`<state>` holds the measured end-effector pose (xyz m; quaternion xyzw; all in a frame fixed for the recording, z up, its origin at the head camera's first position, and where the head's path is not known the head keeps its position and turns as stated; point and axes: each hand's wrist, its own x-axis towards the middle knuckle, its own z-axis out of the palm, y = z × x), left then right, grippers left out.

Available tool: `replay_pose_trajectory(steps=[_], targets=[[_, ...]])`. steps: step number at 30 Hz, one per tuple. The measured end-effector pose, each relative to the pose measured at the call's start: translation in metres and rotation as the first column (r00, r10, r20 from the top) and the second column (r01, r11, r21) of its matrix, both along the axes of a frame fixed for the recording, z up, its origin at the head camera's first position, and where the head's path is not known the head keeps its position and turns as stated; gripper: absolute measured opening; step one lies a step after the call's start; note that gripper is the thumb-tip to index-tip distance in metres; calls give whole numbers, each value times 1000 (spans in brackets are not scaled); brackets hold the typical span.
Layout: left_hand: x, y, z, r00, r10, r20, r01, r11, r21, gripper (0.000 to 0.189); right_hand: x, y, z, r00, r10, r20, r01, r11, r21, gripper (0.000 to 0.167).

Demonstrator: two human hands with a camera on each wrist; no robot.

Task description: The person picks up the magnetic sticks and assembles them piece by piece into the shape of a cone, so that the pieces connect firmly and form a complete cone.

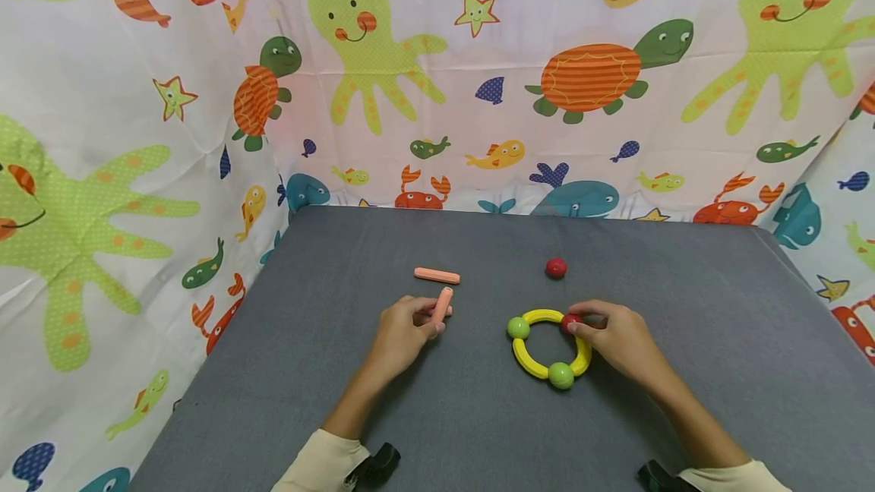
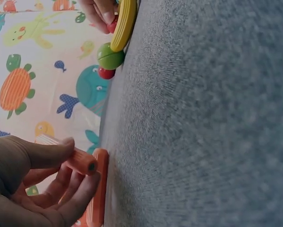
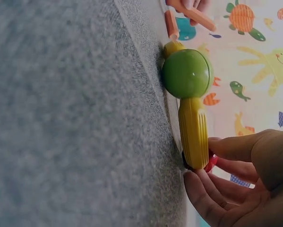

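Note:
My left hand pinches a short salmon-coloured ribbed stick between thumb and fingers, tilted above the table; its end shows a dark hole in the left wrist view. Just beyond it lies a second salmon stick. On the right, a ring of curved yellow rods is joined by a green ball at its left, another green ball at its near side and a red ball at its far right. My right hand grips the ring at that red ball, whose surface is partly covered by the fingers.
A loose red ball sits beyond the ring. Everything rests on a grey cloth-covered table. A curtain printed with sea animals hangs behind the table and along both sides.

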<state>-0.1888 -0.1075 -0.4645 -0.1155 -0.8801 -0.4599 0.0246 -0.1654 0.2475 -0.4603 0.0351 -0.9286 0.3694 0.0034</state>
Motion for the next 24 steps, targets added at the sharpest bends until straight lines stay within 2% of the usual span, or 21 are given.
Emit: replay_pose_trajectory(steps=[4,10,16,24], targets=[[-4,5,0,1000,20,-10,-19,999,43,27,4,1,1,1000,-9,29,10,999,-37,25],[-9,12,3,1000,21,-5,-20,994,112,39,8,2,1,999,-26,22,27,999,-33,28],[-12,22,4,1000,-22,-22,24,995,97,36,13,2,1,997,-51,65,53,998,-25,31],[-21,39,6,998,-57,-22,59,996,71,38,19,1,3,989,-47,144,59,995,-81,37]])
